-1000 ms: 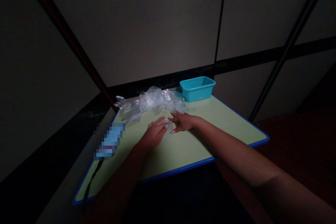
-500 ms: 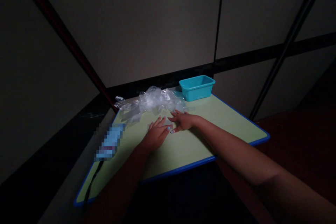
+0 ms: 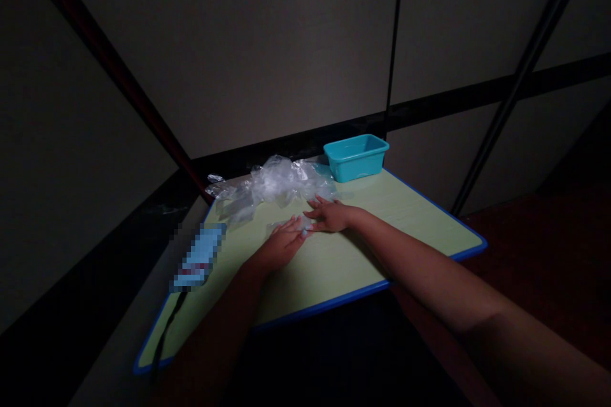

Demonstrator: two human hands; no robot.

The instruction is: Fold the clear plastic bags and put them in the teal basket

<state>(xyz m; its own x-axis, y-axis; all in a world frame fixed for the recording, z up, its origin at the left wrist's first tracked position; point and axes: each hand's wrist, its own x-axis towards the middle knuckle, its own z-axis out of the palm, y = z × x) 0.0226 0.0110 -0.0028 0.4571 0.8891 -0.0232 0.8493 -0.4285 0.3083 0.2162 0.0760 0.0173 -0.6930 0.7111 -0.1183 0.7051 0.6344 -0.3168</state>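
My left hand rests palm down on the table, its fingers stretched over a small clear plastic bag or sheet. Opposite it lies my right hand, fingers spread at the sheet's right side. The two thumbs come close together at the sheet's near edge. Neither hand is closed round anything. Much of the sheet is hidden under the fingers. Just beyond the hands is a crumpled heap of clear plastic bags.
A turquoise plastic basket stands at the table's back right. On the left lies a pixelated, bluish flat object with a dark strap. The pale table has a blue rim and stands against dark panelled walls.
My left hand has flattened, with its fingers drawn closer together over the plastic sheet. My right hand has barely moved. The whole view has shifted slightly.
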